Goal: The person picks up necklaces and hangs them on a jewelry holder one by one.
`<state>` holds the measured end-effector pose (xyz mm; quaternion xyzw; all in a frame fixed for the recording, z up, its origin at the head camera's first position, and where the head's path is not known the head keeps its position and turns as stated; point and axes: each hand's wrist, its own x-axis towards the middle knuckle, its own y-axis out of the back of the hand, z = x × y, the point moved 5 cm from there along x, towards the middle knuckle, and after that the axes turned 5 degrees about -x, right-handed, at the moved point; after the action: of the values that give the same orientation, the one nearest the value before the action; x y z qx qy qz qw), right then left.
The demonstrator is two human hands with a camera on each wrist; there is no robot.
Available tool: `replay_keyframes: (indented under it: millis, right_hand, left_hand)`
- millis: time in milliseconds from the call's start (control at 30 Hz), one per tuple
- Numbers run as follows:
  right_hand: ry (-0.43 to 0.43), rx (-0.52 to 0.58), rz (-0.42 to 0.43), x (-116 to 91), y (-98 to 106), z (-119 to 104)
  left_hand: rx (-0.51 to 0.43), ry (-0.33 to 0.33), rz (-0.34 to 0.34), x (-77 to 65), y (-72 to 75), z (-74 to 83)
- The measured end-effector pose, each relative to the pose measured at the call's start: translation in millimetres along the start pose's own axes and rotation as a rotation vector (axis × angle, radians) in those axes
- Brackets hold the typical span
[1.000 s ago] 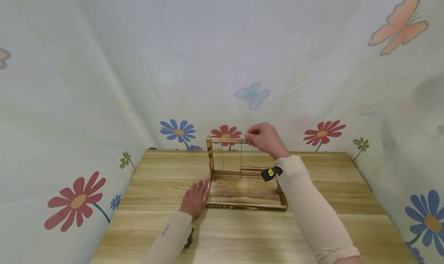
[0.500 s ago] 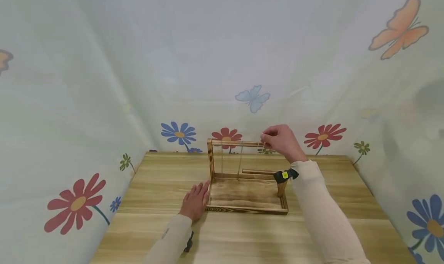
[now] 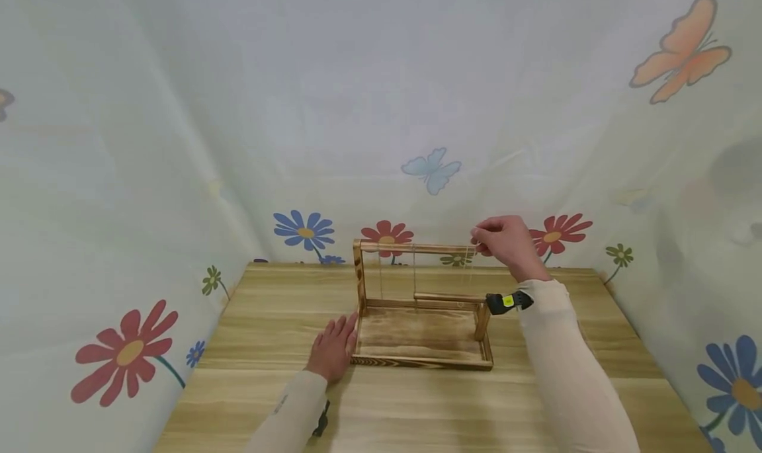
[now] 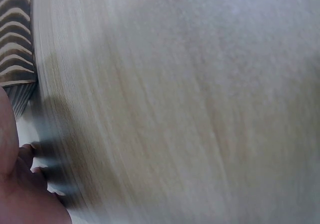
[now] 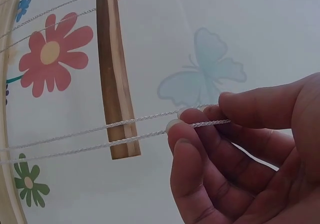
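A wooden jewelry stand (image 3: 417, 361) stands on the table, with a tray base and an upper bar (image 3: 440, 248) reaching right from its left post. My right hand (image 3: 503, 245) pinches a thin silver chain (image 5: 145, 135) between thumb and fingers at the bar's right end. Two strands run from the fingertips across that free end in the right wrist view and hang down in the head view. My left hand (image 3: 332, 348) rests flat with straight fingers against the stand's left side. Only part of that hand shows in the left wrist view, beside the stand's striped corner (image 4: 16, 39).
Two more chains hang from the upper bar, one near the left post and another chain (image 3: 414, 274) farther right. A lower bar (image 3: 446, 297) extends left from the short right post (image 3: 483, 322). Flower-printed fabric (image 3: 333, 109) encloses the wooden table (image 3: 286, 307).
My right hand has slid to the right along the upper bar, from near its middle to its right end, carrying the chain. The left hand has stayed in place.
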<state>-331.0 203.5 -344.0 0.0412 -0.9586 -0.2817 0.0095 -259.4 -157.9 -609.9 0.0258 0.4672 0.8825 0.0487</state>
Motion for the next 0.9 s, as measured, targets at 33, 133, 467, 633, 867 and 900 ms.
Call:
replay_keyframes:
  millis: [33,133,467,633,867,900]
  right_hand:
    - [-0.002,0.002,0.003,0,1,0]
    - [-0.016,0.007,0.026,0,5,3]
    - [-0.086,0.045,0.115,2,18,16]
    - [-0.127,0.035,0.140,4,19,20]
    - [-0.129,-0.008,0.142,5,15,22]
    - [-0.125,-0.015,0.147,4,16,22]
  left_hand:
    - [0.001,0.007,-0.005,0.8,-0.4,-1.6]
    - [0.007,0.015,-0.016,3.4,-2.3,-6.0]
    - [0.018,0.014,-0.011,7.2,-5.7,-8.8]
    - [0.006,0.002,-0.004,3.7,-2.3,-4.7]
    - [-0.028,0.000,0.017,-5.1,1.3,-3.0]
    - [-0.027,-0.010,0.018,-4.1,1.1,-3.0]
